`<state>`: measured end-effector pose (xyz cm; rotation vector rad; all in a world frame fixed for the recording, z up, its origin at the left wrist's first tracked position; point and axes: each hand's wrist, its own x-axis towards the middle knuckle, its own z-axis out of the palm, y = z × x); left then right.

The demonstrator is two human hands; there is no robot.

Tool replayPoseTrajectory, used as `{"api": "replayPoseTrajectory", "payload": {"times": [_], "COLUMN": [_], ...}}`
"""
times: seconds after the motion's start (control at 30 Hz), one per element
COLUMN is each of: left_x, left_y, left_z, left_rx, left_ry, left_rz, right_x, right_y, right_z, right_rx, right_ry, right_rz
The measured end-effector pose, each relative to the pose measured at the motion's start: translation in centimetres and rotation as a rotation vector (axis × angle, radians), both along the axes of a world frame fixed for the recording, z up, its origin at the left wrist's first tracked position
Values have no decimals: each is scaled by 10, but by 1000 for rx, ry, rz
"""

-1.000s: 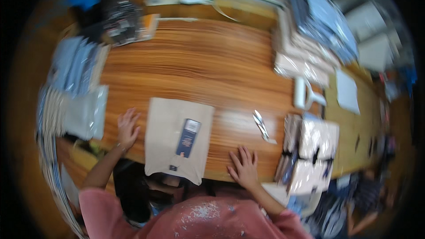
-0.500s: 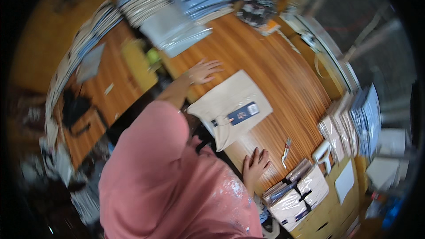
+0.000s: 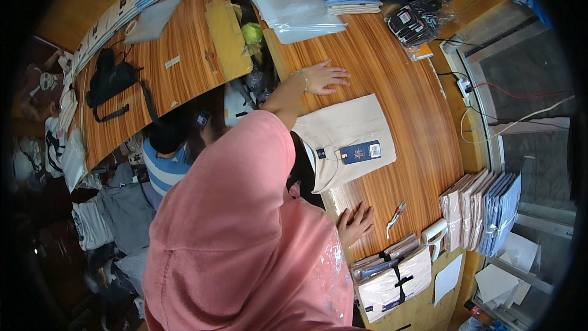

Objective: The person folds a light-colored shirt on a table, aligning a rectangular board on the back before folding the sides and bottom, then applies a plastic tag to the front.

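Head view: both hands are off the goods. The left hand (image 3: pixel 326 78) lies flat on the wooden table (image 3: pixel 422 135), fingers spread, nothing in them. The right hand (image 3: pixel 355 225) rests there too, fingers loosely apart, also empty as far as I can tell, though part of it is behind the pink top (image 3: pixel 245 220).

The folded beige garment (image 3: pixel 358 119) sits right between the two sets of fingers, just beside the left ones and near the right ones, not touching either. Its collar end looks like it pokes past the table edge. A navy tag (image 3: pixel 360 152) lies face up on it, on the right fingers' side.

Honestly, for handling it well I'd use flat palms, one per side, so the fold stays square, and not tug the tag or its cord. Small snips (image 3: pixel 395 220) lie just past the right fingertips, so I'd mind the points near the fabric. Clear plastic bags (image 3: pixel 294 9) are beyond the left hand, away from the garment.
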<state>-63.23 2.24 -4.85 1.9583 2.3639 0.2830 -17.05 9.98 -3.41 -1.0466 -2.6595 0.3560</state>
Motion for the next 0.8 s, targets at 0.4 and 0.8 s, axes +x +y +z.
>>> {"api": "replayPoseTrajectory", "payload": {"times": [0.4, 0.8], "left_x": [-5, -26], "left_y": [-14, -76], "left_z": [-12, 41], "left_rx": [138, 540], "left_ry": [-49, -411], "left_rz": [64, 223], "right_x": [-3, -2], "right_y": [3, 9], "right_z": [-10, -21], "right_rx": [38, 189], "right_ry": [-93, -59], "right_rz": [18, 62]}}
